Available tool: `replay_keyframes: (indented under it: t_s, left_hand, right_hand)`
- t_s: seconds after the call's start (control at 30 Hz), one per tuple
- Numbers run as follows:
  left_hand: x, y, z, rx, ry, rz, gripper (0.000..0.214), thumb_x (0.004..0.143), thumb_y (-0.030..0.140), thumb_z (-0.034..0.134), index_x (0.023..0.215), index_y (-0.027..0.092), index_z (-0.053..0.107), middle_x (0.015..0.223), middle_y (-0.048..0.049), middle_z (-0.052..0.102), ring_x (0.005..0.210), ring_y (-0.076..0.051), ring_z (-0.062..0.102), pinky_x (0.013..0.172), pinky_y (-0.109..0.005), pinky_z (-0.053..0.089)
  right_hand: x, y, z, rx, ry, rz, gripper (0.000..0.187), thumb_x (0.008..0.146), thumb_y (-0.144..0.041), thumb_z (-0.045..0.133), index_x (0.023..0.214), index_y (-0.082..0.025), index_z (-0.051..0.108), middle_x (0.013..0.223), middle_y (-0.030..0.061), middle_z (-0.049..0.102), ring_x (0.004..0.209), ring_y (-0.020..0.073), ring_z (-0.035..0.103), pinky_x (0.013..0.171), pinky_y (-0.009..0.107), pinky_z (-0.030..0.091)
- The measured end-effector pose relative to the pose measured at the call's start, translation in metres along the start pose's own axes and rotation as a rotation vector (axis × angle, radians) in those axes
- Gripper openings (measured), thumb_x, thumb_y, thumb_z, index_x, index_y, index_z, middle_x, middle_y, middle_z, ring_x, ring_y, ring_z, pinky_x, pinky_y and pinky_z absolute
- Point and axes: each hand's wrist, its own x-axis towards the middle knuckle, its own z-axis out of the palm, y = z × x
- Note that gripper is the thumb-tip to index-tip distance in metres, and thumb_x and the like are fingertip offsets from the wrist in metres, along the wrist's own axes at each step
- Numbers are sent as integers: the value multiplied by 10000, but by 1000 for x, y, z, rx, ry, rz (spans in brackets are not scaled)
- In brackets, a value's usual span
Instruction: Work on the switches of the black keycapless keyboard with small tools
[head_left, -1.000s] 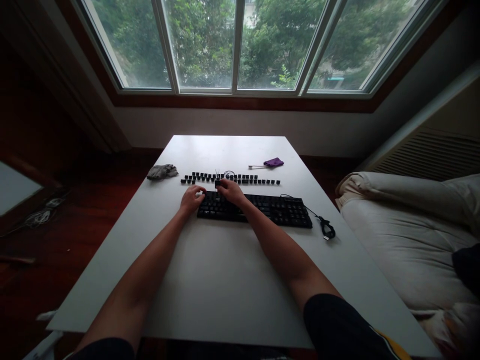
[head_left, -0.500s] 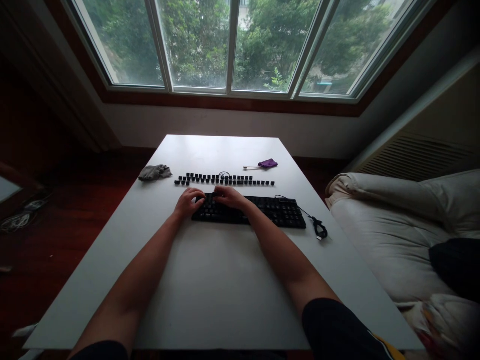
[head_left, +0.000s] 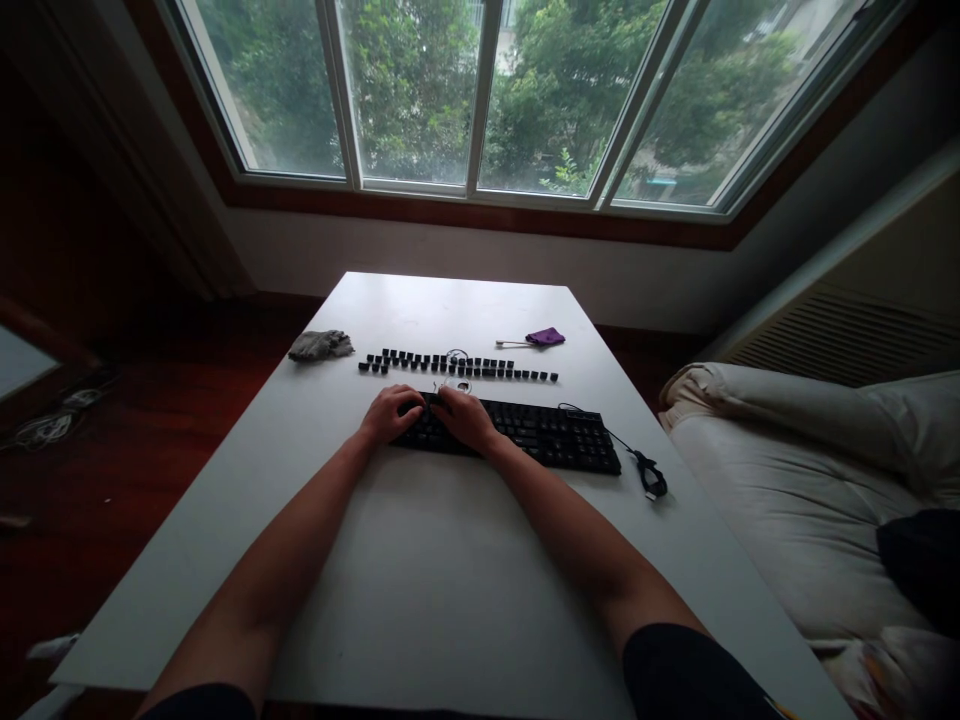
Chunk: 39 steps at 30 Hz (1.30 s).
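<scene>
Black rectangular plastic keyboard (head_left: 547,437) is lying crosswise on the white smooth-topped desk (head_left: 420,560) in the head view, its left part sitting beneath the person's bare hands. The left hand (head_left: 391,414) is resting at the keyboard's left end, its fingers curling and its thumb leaving only a narrow gap; whether it is holding anything, I cannot tell. The right hand (head_left: 465,418) is bending its fingers over the keys just beside it, fingertips pointing left. A small pale ring-shaped piece (head_left: 459,385) is showing just beyond the right hand; I cannot tell whether the fingers are gripping it.

Farther back, small black square keycaps (head_left: 490,373) are standing in two long rows, and a thin dark loop (head_left: 457,354) is lying by the far row. A crumpled grey cloth (head_left: 321,346) is lying to the far left, while a folded purple cloth (head_left: 545,337) is lying to the far right, touching a thin pale stick (head_left: 511,344). Near the keyboard's right end, a bundled black cable (head_left: 651,478) is resting on the desk.
</scene>
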Motion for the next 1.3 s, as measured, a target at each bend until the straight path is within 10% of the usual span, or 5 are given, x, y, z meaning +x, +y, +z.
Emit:
replay_keyframes:
  t_s: [0.57,1.3]
  left_hand:
    - [2,-4,3,17,-22,17,233,835,392,686,1035,282,733,1086,-49,686,1073,-258,607,1002,-424,446]
    - [9,23,13,-341,62,-118,372,862,319,645,1228,264,619,1026,-17,750,968,-196,701,924,-353,533]
  right_hand:
    - [5,2,-4,548,206,257,214,897,-443,563,892,-230,579,828,35,718,755,201,661,719,311,501]
    - [5,9,-2,532,187,264,261,841,-475,627,854,-218,584,720,22,650,709,206,623,661,313,503]
